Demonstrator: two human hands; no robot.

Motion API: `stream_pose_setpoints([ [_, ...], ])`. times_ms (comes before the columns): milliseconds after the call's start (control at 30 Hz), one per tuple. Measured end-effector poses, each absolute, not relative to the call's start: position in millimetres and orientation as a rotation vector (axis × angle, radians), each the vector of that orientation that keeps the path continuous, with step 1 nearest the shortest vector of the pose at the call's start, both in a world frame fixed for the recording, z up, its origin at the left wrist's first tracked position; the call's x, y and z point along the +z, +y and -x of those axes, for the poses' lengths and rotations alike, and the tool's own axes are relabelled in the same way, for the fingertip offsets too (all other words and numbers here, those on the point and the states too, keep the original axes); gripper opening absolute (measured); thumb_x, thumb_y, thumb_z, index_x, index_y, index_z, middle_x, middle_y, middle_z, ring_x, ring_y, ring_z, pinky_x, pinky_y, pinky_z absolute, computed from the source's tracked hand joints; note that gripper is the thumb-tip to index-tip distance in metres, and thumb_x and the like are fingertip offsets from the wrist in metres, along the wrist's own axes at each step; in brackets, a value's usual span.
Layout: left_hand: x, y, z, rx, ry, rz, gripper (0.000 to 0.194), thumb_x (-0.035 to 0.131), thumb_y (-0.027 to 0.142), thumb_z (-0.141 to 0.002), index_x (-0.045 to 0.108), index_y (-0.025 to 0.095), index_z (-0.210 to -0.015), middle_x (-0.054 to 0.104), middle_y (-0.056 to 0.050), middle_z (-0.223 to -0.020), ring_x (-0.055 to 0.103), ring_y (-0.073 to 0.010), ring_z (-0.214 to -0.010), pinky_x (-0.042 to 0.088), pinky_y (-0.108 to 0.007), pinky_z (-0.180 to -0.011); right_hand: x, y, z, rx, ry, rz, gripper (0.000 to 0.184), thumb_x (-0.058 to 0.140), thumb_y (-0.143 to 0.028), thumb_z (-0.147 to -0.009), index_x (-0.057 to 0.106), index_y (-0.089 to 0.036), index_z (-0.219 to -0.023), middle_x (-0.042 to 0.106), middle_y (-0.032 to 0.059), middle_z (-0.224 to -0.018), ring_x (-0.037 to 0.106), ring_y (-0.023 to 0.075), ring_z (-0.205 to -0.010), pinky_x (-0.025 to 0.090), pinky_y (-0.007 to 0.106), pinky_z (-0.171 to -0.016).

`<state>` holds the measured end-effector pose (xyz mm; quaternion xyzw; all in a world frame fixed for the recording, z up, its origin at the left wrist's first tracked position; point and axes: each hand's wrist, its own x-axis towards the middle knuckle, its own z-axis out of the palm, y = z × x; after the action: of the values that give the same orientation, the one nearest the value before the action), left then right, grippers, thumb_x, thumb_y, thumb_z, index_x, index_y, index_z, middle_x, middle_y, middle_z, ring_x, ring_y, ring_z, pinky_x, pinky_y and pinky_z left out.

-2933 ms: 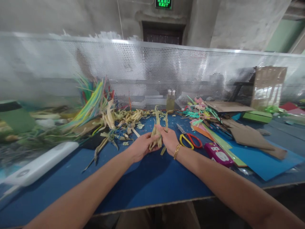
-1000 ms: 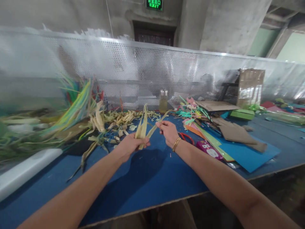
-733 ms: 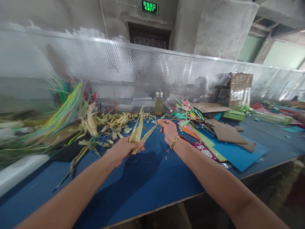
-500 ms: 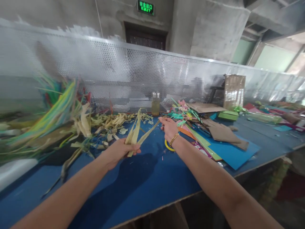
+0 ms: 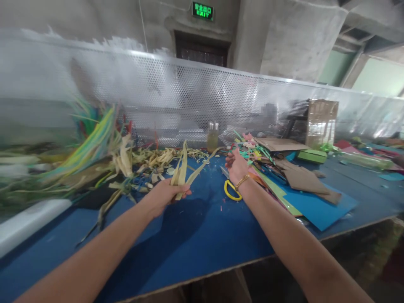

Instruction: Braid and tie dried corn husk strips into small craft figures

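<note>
Pale, dry strips of corn husk [image 5: 179,174] stand up from my left hand [image 5: 170,191], whose fingers are closed around their lower ends. One long strip leans away to the right, its tip free in the air. My right hand [image 5: 237,166] is apart from the strips, fingers loosely bent and spread, with nothing visible in them. Beneath and beside its wrist lie scissors with yellow handles [image 5: 232,190] on the blue table [image 5: 202,235]; the hand covers part of them.
Heaped husk pieces [image 5: 158,160] and a bundle of coloured strands [image 5: 91,139] lie at the left. A glass bottle [image 5: 213,138] stands by the perforated metal panel [image 5: 195,92]. Right of me are blue paper [image 5: 322,206], brown cardboard [image 5: 304,179] and a green box [image 5: 312,156].
My right hand has let go of the long husk strip and moved right, its fingers loosening. The left hand keeps its hold. The view has shifted slightly left.
</note>
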<state>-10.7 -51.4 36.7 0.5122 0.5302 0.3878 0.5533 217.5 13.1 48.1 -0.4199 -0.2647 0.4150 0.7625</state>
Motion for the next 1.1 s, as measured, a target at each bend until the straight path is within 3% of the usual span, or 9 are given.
stream_pose_setpoints([
  [167, 31.7, -48.3, 9.7, 0.996, 1.249, -1.201, 0.034, 0.079, 0.034, -0.058, 0.063, 0.015, -0.080, 0.069, -0.005, -0.071, 0.055, -0.0095, -0.052, 0.032, -0.019, -0.043, 28.9, -15.8, -172.2, 1.272, -1.128, 1.042, 0.030, 0.074, -0.042, -0.061, 0.063, -0.017, -0.075, 0.064, 0.0018, -0.073, 0.051, 0.0091, -0.057, 0.034, 0.020, -0.044],
  [333, 34.6, -52.2, 6.7, 0.935, 1.126, -1.118, 0.026, 0.074, 0.029, -0.067, 0.064, 0.014, -0.085, 0.069, -0.006, -0.074, 0.058, -0.0099, -0.058, 0.038, -0.017, -0.045, 19.1, -31.8, -147.6, 1.187, -1.363, 0.982, 0.022, 0.070, -0.035, -0.064, 0.059, -0.017, -0.064, 0.051, -0.0041, -0.054, 0.045, 0.0076, -0.052, 0.034, 0.022, -0.050],
  [433, 34.9, -51.9, 5.1, 0.933, 1.017, -1.025, 0.018, 0.068, 0.015, -0.071, 0.063, 0.012, -0.087, 0.068, -0.008, -0.079, 0.060, -0.0105, -0.062, 0.043, -0.016, -0.048, 19.4, -27.2, -153.4, 1.112, -1.245, 1.008, 0.023, 0.068, -0.037, -0.066, 0.056, -0.018, -0.068, 0.052, -0.0041, -0.057, 0.049, 0.0087, -0.054, 0.035, 0.022, -0.050],
  [533, 30.3, -46.9, 5.9, 0.994, 1.018, -0.990, 0.015, 0.064, 0.007, -0.070, 0.062, 0.012, -0.085, 0.065, -0.005, -0.070, 0.060, -0.0103, -0.059, 0.044, -0.016, -0.048, 21.2, -23.5, -160.8, 1.102, -1.233, 1.006, 0.025, 0.069, -0.037, -0.064, 0.054, -0.019, -0.071, 0.053, -0.0038, -0.059, 0.050, 0.0091, -0.055, 0.035, 0.021, -0.050],
  [667, 22.6, -39.5, 8.7, 1.106, 1.131, -1.035, 0.019, 0.071, 0.009, -0.063, 0.058, 0.014, -0.077, 0.058, 0.001, -0.058, 0.055, -0.0089, -0.050, 0.046, -0.019, -0.049, 23.3, -29.3, -157.1, 1.151, -1.326, 0.954, 0.028, 0.072, -0.038, -0.061, 0.056, -0.019, -0.071, 0.055, -0.0034, -0.061, 0.048, 0.0088, -0.055, 0.035, 0.022, -0.050],
  [833, 20.9, -38.9, 9.6, 1.153, 1.294, -1.171, 0.022, 0.073, 0.019, -0.060, 0.055, 0.018, -0.074, 0.052, 0.006, -0.048, 0.042, -0.0054, -0.036, 0.031, -0.016, -0.036, 21.6, -38.6, -144.6, 1.128, -1.404, 0.965, 0.029, 0.074, -0.040, -0.058, 0.057, -0.018, -0.066, 0.053, -0.0042, -0.059, 0.042, 0.0079, -0.053, 0.035, 0.023, -0.053],
  [1100, 27.8, -48.3, 3.3, 1.104, 1.266, -1.242, 0.024, 0.075, 0.029, -0.059, 0.065, 0.016, -0.076, 0.064, 0.000, -0.064, 0.056, -0.0107, -0.056, 0.043, -0.020, -0.051, 10.1, -31.5, -145.3, 0.993, -1.384, 1.010, 0.024, 0.073, -0.035, -0.060, 0.057, -0.019, -0.065, 0.057, -0.0026, -0.063, 0.049, 0.0104, -0.059, 0.041, 0.025, -0.060],
])
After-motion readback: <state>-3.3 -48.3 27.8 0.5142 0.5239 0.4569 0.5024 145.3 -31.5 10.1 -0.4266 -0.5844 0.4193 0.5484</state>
